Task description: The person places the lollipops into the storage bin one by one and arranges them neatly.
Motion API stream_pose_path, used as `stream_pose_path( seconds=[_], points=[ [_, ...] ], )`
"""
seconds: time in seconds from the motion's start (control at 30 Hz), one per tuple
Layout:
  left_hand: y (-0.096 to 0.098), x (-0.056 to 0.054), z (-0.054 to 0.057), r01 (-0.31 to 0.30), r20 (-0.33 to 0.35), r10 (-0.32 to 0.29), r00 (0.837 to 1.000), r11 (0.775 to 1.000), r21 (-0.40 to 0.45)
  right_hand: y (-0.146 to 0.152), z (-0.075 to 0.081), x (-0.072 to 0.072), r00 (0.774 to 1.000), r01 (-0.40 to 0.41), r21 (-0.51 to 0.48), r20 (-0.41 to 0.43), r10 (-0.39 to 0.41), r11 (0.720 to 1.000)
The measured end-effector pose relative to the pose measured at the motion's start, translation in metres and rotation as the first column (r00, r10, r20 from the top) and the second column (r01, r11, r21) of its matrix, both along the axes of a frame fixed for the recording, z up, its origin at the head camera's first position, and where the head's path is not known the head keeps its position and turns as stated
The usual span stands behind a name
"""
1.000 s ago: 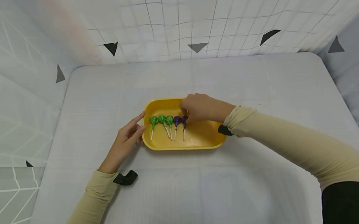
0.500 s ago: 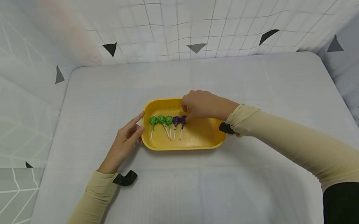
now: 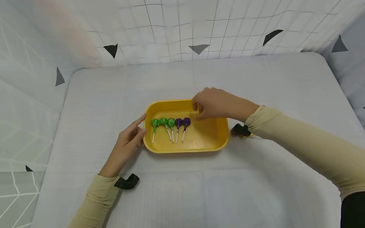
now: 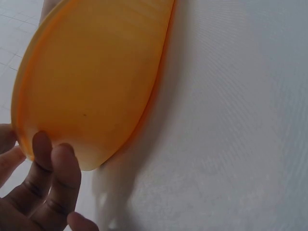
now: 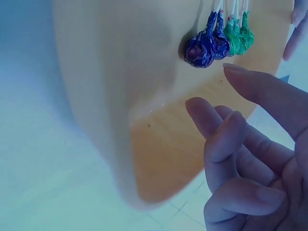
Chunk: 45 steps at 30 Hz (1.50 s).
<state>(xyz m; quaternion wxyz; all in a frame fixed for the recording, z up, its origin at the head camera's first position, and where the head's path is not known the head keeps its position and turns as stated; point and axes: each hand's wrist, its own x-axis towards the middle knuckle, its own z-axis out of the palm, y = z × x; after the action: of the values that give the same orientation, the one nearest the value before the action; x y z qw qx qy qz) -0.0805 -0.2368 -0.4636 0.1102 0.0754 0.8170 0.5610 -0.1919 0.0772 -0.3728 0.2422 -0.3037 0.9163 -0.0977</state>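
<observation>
Inside the yellow tray [image 3: 204, 141] several lollipops lie in a row, their sticks toward the near side. Three have green wrappers, such as the leftmost lollipop [image 3: 155, 123]; to their right are two purple lollipops [image 3: 186, 122]. My left hand [image 3: 127, 141] rests its extended fingers against the tray's left end; the left wrist view shows fingertips [image 4: 65, 156] at the outer wall. Over the tray's back right part hovers my right hand [image 3: 215, 104], fingers loosely bent and thumb apart. In the right wrist view nothing is between its fingers, near the purple heads [image 5: 199, 50].
A partly hidden small red and yellow item [image 3: 243, 135] lies on the white table [image 3: 189, 196], right of the tray, beneath the black wrist camera [image 3: 240, 129]. Pale grid-patterned walls [image 3: 168, 24] with dark triangles stand behind and at the sides.
My right hand has let go of the rightmost purple lollipop and moved right and slightly up. That lollipop now lies beside the other purple one. My left hand stays at the tray's end.
</observation>
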Motion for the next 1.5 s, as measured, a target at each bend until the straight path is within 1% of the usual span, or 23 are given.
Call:
stream_pose_path(
  seconds=[0.2, 0.53, 0.93, 1.07, 1.23, 1.5],
  points=[
    [0.000, 0.000, 0.000, 0.003, -0.002, -0.003, 1.000, 1.000, -0.004, 0.013, 0.004, 0.001, 1.000, 0.000, -0.020, -0.002, 0.000, 1.000],
    [0.001, 0.001, 0.000, -0.004, 0.003, 0.004, 1.000, 1.000, -0.004, 0.038, 0.013, 0.006, 0.999, 0.038, -0.046, 0.008, -0.037, 0.998],
    [-0.001, 0.001, -0.003, 0.002, -0.003, -0.002, 1.000, 1.000, -0.016, 0.068, 0.020, 0.019, 0.999, 0.028, -0.096, -0.014, -0.029, 0.995],
    [-0.001, 0.002, -0.005, 0.001, -0.006, -0.001, 1.000, 1.000, -0.023, 0.077, 0.020, 0.023, 0.999, 0.040, -0.105, -0.013, -0.042, 0.994],
    [-0.001, 0.003, -0.005, 0.002, -0.008, -0.002, 1.000, 1.000, -0.020, 0.090, 0.016, 0.028, 0.999, 0.048, -0.096, -0.017, -0.050, 0.994],
    [-0.001, 0.003, -0.009, 0.003, -0.010, -0.003, 1.000, 1.000, -0.026, 0.102, 0.006, 0.032, 0.998, 0.057, -0.063, 0.033, -0.055, 0.996]
  ],
)
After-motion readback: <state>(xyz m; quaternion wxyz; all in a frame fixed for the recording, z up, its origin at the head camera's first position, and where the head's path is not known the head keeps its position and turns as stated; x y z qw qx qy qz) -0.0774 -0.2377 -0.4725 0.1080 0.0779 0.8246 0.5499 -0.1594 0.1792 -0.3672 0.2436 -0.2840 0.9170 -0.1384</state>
